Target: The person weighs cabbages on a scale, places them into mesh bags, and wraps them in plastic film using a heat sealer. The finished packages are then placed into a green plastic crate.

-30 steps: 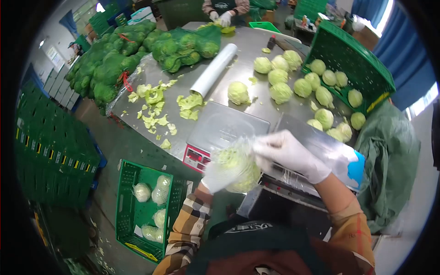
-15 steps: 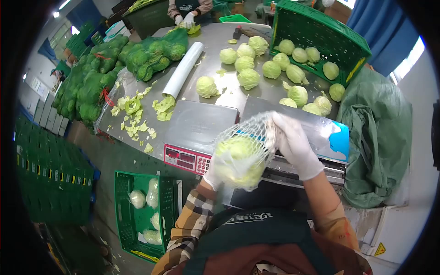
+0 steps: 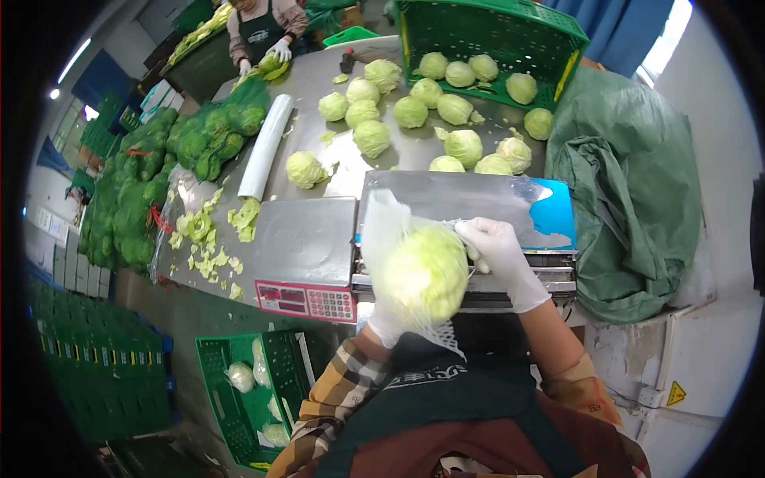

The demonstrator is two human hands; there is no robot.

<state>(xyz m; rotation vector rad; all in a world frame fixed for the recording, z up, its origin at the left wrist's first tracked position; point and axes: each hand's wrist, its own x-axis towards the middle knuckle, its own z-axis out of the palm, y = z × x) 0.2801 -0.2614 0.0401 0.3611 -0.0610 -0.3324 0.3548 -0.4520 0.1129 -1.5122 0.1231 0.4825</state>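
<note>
A pale green cabbage (image 3: 428,271) is held up in front of my apron, with a white mesh net (image 3: 390,227) partly around it. The net covers its left side and hangs below it, while the front right of the leaves shows bare. My left hand (image 3: 386,325), in a white glove, supports the cabbage from the lower left; its fingers are mostly hidden behind. At the cabbage's right edge, my gloved right hand (image 3: 498,255) has its fingers pinched on the net. Behind the cabbage are a digital scale (image 3: 307,247) and a wrapping machine's metal plate (image 3: 454,195).
Several loose cabbages (image 3: 371,139) lie on the steel table, some in a tipped green crate (image 3: 494,48). A plastic roll (image 3: 267,147) and leaf scraps (image 3: 199,231) are to the left. Below, a green crate (image 3: 239,398) holds wrapped cabbages. A co-worker (image 3: 267,32) handles leaves.
The net has come away from the cabbage's front right, showing more bare leaf. My right hand has lowered beside the cabbage. The view has shifted to the right.
</note>
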